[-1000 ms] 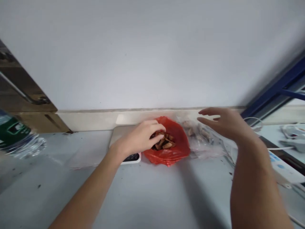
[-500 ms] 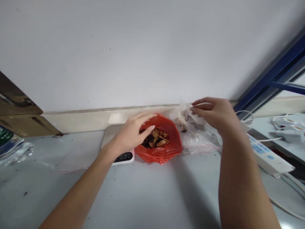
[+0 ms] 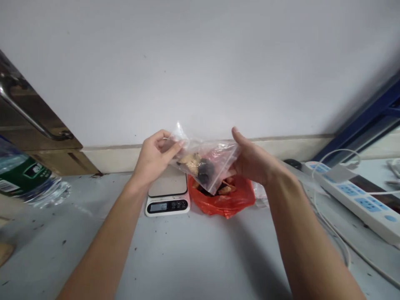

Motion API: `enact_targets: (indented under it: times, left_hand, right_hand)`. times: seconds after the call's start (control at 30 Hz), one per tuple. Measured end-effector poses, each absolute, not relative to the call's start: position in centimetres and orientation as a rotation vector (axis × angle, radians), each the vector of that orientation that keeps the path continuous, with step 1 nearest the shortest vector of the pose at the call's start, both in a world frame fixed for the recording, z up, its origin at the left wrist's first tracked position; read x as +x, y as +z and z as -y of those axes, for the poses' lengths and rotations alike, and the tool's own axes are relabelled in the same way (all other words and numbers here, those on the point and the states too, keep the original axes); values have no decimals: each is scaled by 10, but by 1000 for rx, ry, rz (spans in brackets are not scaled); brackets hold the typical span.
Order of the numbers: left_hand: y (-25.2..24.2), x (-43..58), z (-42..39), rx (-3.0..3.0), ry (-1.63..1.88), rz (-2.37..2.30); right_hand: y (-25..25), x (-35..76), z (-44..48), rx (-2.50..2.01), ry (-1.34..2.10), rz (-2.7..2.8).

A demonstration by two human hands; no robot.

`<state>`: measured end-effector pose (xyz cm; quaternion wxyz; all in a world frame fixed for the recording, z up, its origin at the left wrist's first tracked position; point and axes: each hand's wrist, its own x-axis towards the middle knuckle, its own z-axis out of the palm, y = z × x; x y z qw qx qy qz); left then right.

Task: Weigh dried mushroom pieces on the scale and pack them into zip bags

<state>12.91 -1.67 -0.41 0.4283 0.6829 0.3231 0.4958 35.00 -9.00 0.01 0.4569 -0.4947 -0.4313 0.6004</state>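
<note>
Nearest me, across the grey table [image 3: 193,258], both forearms reach forward, with a bottle [image 3: 28,179] lying at the far left and a power strip [image 3: 353,198] off to the right. Farther on stands the scale [image 3: 168,200], and touching its right side sits the red bag [image 3: 225,200], its mouth open on brown pieces. Above those two I hold the clear bag [image 3: 203,160] in the air, stretched between my hands. My left hand [image 3: 154,156] pinches its upper left corner between thumb and fingers. My right hand [image 3: 253,162] grips the right edge with the thumb raised. Brown and dark pieces sag in the bag's lower corner, just over the red bag. Whether its top seam is parted or sealed I cannot tell. Behind everything rises the plain wall [image 3: 200,62]. I judge the step in hand to be working the clear bag's mouth with both hands. The next move calls for a firm pinch on each lip and a level hold, since tilting it could spill pieces onto the table.
</note>
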Motion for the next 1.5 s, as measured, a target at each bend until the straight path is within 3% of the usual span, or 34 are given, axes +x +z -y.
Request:
enact_targets:
  times: [0.2, 0.33, 0.53, 0.8, 1.13, 1.2, 1.37, 1.5]
  left_hand:
    - [-11, 113, 1, 1662, 1224, -1077]
    - [-9, 113, 4, 2010, 1267, -1241]
    - [2, 120, 25, 2233, 474, -755]
    - [7, 112, 24, 2184, 344, -674]
    - [8, 115, 26, 2148, 508, -975]
    - [10, 112, 24, 2129, 651, -1101]
    - [4, 116, 26, 2153, 919, -1110]
    - [-2, 131, 37, 2212, 977, -953]
  right_hand:
    - [-7, 347, 85, -1270, 1447, 1247]
    - [-9, 333, 83, -1334, 1298, 1385]
    - [-12, 313, 78, -1260, 1256, 1477]
    - [-17, 310, 75, -1192, 1351, 1430]
    - [-18, 315, 78, -1323, 1243, 1517]
    - [-16, 318, 81, -1477, 1096, 1503]
    - [-8, 309, 86, -1627, 351, 1445]
    - [-1, 299, 89, -1743, 402, 1656]
